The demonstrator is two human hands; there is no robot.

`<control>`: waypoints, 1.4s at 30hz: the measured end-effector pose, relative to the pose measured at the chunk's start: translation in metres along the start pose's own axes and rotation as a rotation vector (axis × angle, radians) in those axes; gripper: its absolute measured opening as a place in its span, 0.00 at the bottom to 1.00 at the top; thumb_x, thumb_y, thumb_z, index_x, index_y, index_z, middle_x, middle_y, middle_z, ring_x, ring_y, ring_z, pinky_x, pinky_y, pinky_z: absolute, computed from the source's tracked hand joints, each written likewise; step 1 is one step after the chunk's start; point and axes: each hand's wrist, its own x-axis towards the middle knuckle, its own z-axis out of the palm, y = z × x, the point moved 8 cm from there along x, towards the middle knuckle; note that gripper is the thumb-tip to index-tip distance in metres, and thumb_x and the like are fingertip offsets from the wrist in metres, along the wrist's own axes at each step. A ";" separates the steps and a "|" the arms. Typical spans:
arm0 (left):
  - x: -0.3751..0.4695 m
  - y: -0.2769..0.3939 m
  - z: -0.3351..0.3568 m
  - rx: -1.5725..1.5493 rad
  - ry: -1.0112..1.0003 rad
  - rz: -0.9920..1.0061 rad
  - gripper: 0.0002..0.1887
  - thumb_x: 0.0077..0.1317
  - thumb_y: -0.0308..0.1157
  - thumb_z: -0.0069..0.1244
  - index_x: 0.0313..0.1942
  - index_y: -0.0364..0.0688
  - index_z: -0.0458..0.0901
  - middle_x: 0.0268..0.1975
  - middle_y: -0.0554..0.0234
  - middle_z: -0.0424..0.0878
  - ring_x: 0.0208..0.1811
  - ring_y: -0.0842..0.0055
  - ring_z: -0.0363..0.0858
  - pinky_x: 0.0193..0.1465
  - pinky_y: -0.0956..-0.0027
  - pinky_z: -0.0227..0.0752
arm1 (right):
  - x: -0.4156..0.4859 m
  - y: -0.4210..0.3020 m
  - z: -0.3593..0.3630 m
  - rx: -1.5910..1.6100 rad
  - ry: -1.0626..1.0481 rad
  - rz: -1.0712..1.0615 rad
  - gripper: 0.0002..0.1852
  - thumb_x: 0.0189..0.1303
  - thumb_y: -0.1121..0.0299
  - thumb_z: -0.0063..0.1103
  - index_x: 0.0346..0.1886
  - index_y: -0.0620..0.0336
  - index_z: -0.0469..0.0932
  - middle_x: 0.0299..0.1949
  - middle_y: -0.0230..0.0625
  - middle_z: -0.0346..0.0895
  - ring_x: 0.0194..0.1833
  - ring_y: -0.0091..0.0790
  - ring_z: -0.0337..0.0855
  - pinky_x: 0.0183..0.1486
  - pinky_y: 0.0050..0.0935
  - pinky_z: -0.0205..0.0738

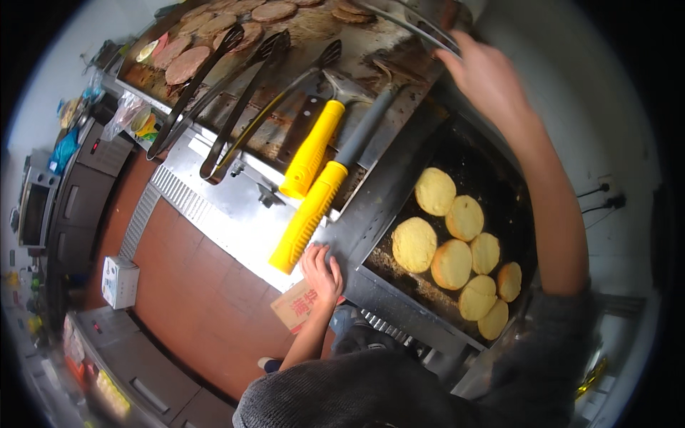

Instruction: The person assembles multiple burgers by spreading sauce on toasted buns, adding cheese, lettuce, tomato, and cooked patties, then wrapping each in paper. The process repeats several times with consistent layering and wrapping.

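With my right hand [479,72] I hold a metal rim or handle [406,24] at the back right of the griddle; what it belongs to is cut off by the frame. My left hand [322,273] rests at the front edge of the metal counter, close to the end of a yellow-handled scraper [310,219], its fingers slightly curled. Another yellow-handled scraper [316,147] lies beside it. Two pairs of metal tongs [246,107] lie across the griddle's front edge. Meat patties [187,65] sit on the griddle plate [305,32]. Several bun halves [415,244] lie on the dark hot plate at right.
A cardboard box [295,306] stands below my left hand. Across the tiled floor [182,267] are a white box [120,282], undercounter cabinets [139,364] and a small oven [36,206]. Cables [604,200] plug into the right wall.
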 end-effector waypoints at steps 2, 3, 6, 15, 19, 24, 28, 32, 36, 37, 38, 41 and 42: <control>0.002 0.006 -0.004 -0.036 0.035 0.015 0.19 0.64 0.23 0.56 0.56 0.39 0.80 0.58 0.47 0.80 0.67 0.48 0.75 0.73 0.45 0.62 | 0.040 -0.004 0.025 -0.161 -0.032 -0.091 0.20 0.78 0.55 0.57 0.58 0.64 0.78 0.36 0.55 0.86 0.44 0.62 0.88 0.45 0.56 0.82; 0.002 0.007 -0.004 -0.026 0.026 -0.016 0.19 0.62 0.21 0.56 0.55 0.39 0.80 0.57 0.47 0.80 0.66 0.47 0.76 0.72 0.46 0.62 | 0.054 0.001 0.041 -0.219 -0.109 -0.066 0.19 0.78 0.56 0.56 0.56 0.63 0.78 0.37 0.55 0.87 0.45 0.62 0.88 0.45 0.57 0.82; 0.005 0.010 -0.004 -0.065 -0.007 -0.052 0.20 0.62 0.21 0.56 0.55 0.40 0.81 0.57 0.49 0.80 0.67 0.48 0.75 0.72 0.46 0.62 | 0.061 0.011 0.066 -0.336 -0.188 -0.044 0.17 0.78 0.57 0.56 0.55 0.63 0.78 0.38 0.53 0.88 0.44 0.61 0.89 0.45 0.58 0.83; -0.013 -0.009 0.009 0.057 0.026 0.054 0.17 0.67 0.25 0.55 0.56 0.36 0.80 0.58 0.43 0.79 0.63 0.46 0.76 0.69 0.44 0.65 | 0.085 0.046 0.042 0.241 -0.298 0.226 0.11 0.65 0.67 0.63 0.34 0.66 0.88 0.38 0.52 0.89 0.41 0.47 0.90 0.44 0.47 0.84; -0.027 -0.006 -0.004 -0.056 0.059 0.238 0.18 0.77 0.25 0.47 0.63 0.26 0.71 0.62 0.36 0.74 0.61 0.49 0.73 0.69 0.48 0.66 | -0.105 0.072 -0.047 0.696 0.264 0.249 0.14 0.69 0.59 0.64 0.37 0.61 0.89 0.28 0.47 0.86 0.33 0.47 0.89 0.42 0.42 0.84; -0.090 0.081 -0.004 -0.530 -0.864 0.382 0.16 0.80 0.38 0.50 0.52 0.31 0.74 0.46 0.47 0.77 0.45 0.63 0.77 0.55 0.57 0.71 | -0.584 0.064 -0.136 0.944 0.531 0.985 0.20 0.76 0.55 0.63 0.59 0.59 0.86 0.29 0.36 0.83 0.31 0.27 0.84 0.34 0.31 0.77; -0.205 0.233 0.024 -0.739 -1.373 0.710 0.08 0.76 0.29 0.50 0.37 0.36 0.81 0.28 0.62 0.77 0.30 0.75 0.75 0.37 0.69 0.69 | -0.862 -0.079 -0.192 0.670 0.921 1.750 0.16 0.82 0.58 0.52 0.41 0.59 0.80 0.22 0.22 0.69 0.22 0.15 0.67 0.23 0.18 0.59; -0.374 0.356 0.023 -0.792 -1.971 0.648 0.05 0.72 0.24 0.54 0.45 0.36 0.85 0.35 0.59 0.84 0.37 0.74 0.83 0.42 0.68 0.76 | -1.002 -0.246 -0.191 0.496 1.335 2.178 0.14 0.82 0.58 0.54 0.45 0.57 0.82 0.24 0.22 0.72 0.20 0.13 0.65 0.21 0.17 0.56; -0.586 0.435 -0.048 -0.911 -2.091 1.325 0.16 0.69 0.26 0.60 0.56 0.38 0.83 0.45 0.57 0.85 0.42 0.71 0.83 0.48 0.71 0.77 | -1.085 -0.329 -0.163 0.435 1.572 2.274 0.15 0.82 0.56 0.54 0.42 0.57 0.81 0.24 0.22 0.72 0.19 0.12 0.65 0.19 0.17 0.53; -0.635 0.445 -0.058 -0.905 -2.075 1.353 0.18 0.67 0.28 0.63 0.57 0.41 0.83 0.49 0.57 0.85 0.42 0.68 0.83 0.49 0.69 0.78 | -1.099 -0.338 -0.160 0.428 1.620 2.242 0.16 0.82 0.56 0.54 0.41 0.57 0.80 0.24 0.23 0.72 0.18 0.12 0.64 0.18 0.17 0.53; -0.676 0.452 -0.063 -0.900 -2.028 1.396 0.21 0.66 0.31 0.66 0.58 0.43 0.84 0.53 0.57 0.84 0.43 0.66 0.84 0.50 0.68 0.78 | -1.111 -0.345 -0.151 0.498 1.657 2.262 0.16 0.82 0.55 0.55 0.39 0.57 0.79 0.24 0.23 0.72 0.18 0.13 0.64 0.18 0.17 0.53; -0.777 0.453 -0.065 -0.750 -1.871 1.639 0.25 0.63 0.36 0.68 0.60 0.49 0.85 0.62 0.61 0.81 0.52 0.63 0.82 0.56 0.60 0.77 | -1.139 -0.361 -0.132 0.687 1.693 2.390 0.17 0.82 0.56 0.53 0.42 0.59 0.80 0.23 0.24 0.71 0.18 0.14 0.64 0.18 0.18 0.54; -0.798 0.447 -0.063 -0.709 -1.843 1.723 0.24 0.62 0.37 0.69 0.60 0.51 0.85 0.65 0.63 0.79 0.55 0.63 0.80 0.58 0.59 0.76 | -1.142 -0.362 -0.135 0.724 1.750 2.289 0.17 0.82 0.56 0.53 0.45 0.61 0.81 0.23 0.24 0.72 0.18 0.14 0.65 0.18 0.18 0.55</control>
